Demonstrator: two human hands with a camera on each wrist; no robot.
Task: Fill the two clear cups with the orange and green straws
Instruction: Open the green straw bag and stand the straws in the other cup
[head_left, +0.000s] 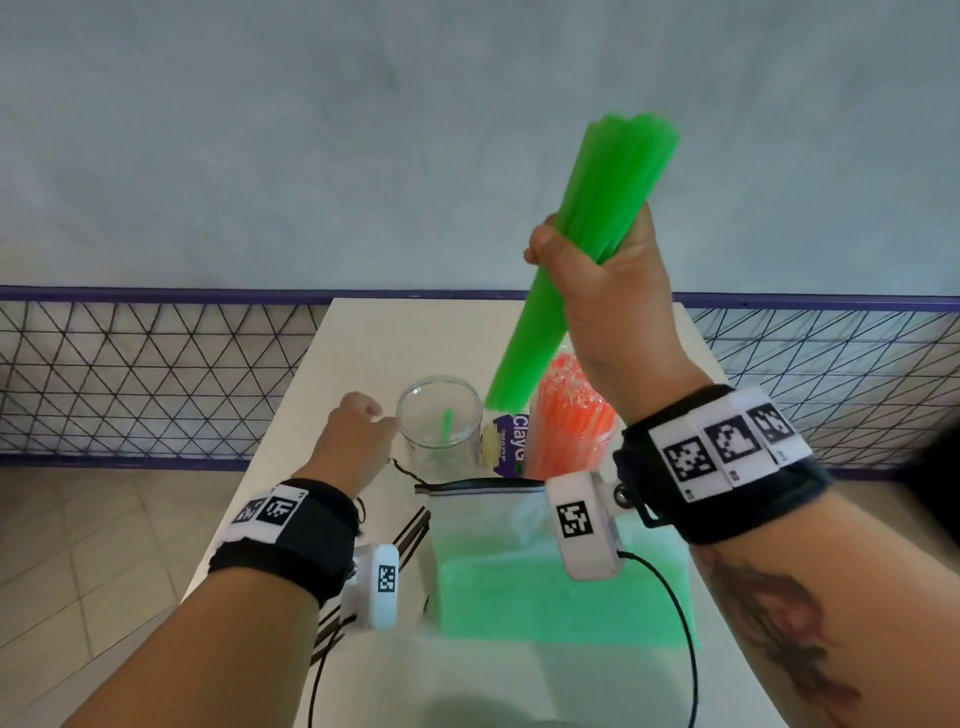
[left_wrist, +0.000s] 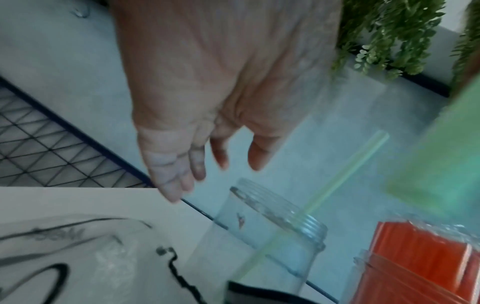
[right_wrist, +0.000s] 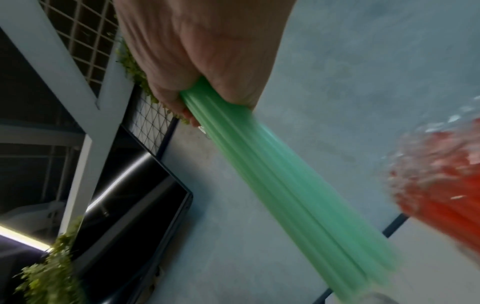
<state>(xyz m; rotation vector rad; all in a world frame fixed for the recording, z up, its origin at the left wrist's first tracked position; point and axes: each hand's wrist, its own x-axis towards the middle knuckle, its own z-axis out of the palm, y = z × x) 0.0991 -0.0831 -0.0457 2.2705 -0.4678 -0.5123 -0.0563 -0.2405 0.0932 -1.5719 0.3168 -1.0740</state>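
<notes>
A person stands at a white table (head_left: 363, 332). The right hand (head_left: 608, 291) is raised above it, fingers wrapped tight round a thick bundle of green straws (head_left: 587, 249), tilted so its lower end points down and left toward the near-empty left cup (head_left: 440, 421). That clear cup holds a single green straw (head_left: 446, 422) leaning against its rim. To its right, a second clear cup (head_left: 571, 441) is packed with orange straws (head_left: 569, 410), some plastic wrap still at their tips. The left hand (head_left: 353, 441) hovers just left of the empty cup with fingers loosely apart, holding nothing; whether it touches the glass is unclear. A bag (head_left: 519, 561) with more green inside lies nearer.

To do this step well, steady the cup with the left hand, bring the bundle upright over the mouth, and lower it squarely so no straw catches the rim or tips the cup.
</notes>
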